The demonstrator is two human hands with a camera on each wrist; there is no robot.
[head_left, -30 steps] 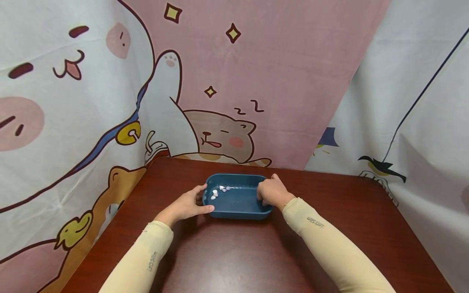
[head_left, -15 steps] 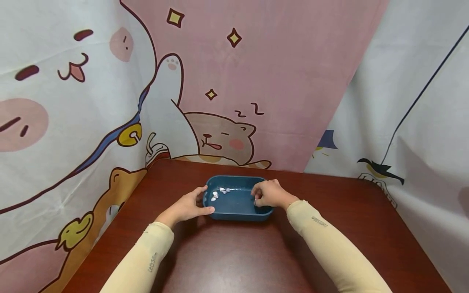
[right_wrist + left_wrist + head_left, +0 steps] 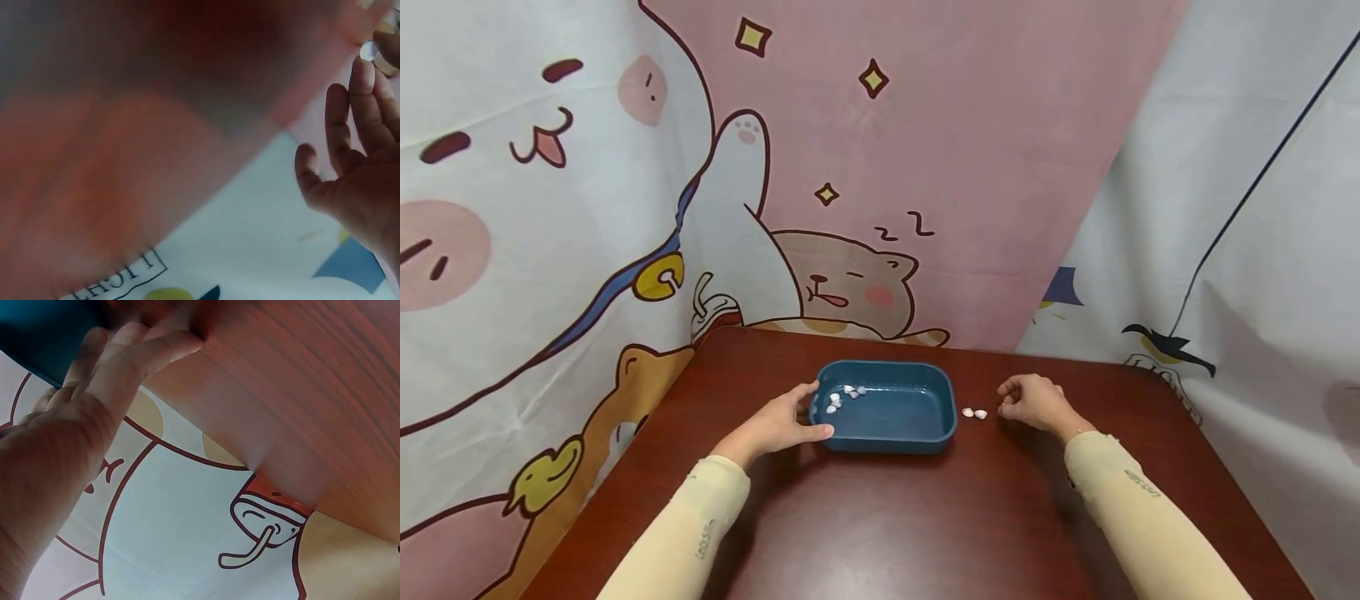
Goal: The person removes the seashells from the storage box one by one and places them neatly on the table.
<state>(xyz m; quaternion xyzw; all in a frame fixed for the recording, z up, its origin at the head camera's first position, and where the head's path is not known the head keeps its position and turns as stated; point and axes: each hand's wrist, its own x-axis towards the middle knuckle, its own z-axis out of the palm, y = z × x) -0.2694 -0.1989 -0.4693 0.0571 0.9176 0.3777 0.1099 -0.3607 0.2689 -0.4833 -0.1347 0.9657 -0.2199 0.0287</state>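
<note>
A dark blue plastic tray (image 3: 887, 417) sits on the table, with several small white shells (image 3: 835, 402) lying at its left end. My left hand (image 3: 775, 425) grips that end, thumb at the front corner and fingers along the side. To the right of the tray, two more white shells (image 3: 974, 413) lie side by side on the wood. Just beyond them, low over the table, is my right hand (image 3: 1036, 404). In the right wrist view, a small white shell (image 3: 369, 50) shows pinched between thumb and fingertip; in the head view the fingers hide it.
The reddish-brown wooden table (image 3: 880, 517) runs back to a cartoon-printed curtain (image 3: 970, 167). More of this curtain hangs along the left and right sides. Both forearms wear pale yellow sleeves (image 3: 1142, 508).
My right hand has come out of the tray and moved right, over the table. The two shells beside the tray now show. My left hand stays at the tray's left end.
</note>
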